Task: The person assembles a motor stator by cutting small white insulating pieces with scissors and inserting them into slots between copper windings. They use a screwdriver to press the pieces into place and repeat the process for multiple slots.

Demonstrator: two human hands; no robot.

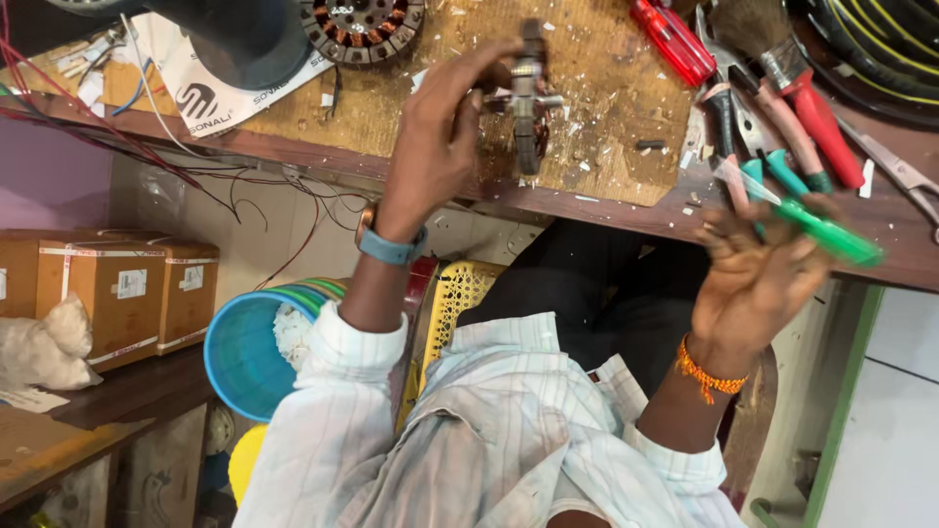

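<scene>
Small motor armature (529,93), metal, probably heavy and rigid with fragile windings, best gripped by its core, pinched in left hand (437,147) fingers over littered surface (626,186); green-handled tool (827,235) loosely clasped in right hand (753,284) fingers near edge.

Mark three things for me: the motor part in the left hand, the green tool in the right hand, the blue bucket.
motor part (529,93): head view, on its metal middle section.
green tool (831,235): head view, on the green handle.
blue bucket (240,352): head view, on the blue inner wall.
</scene>
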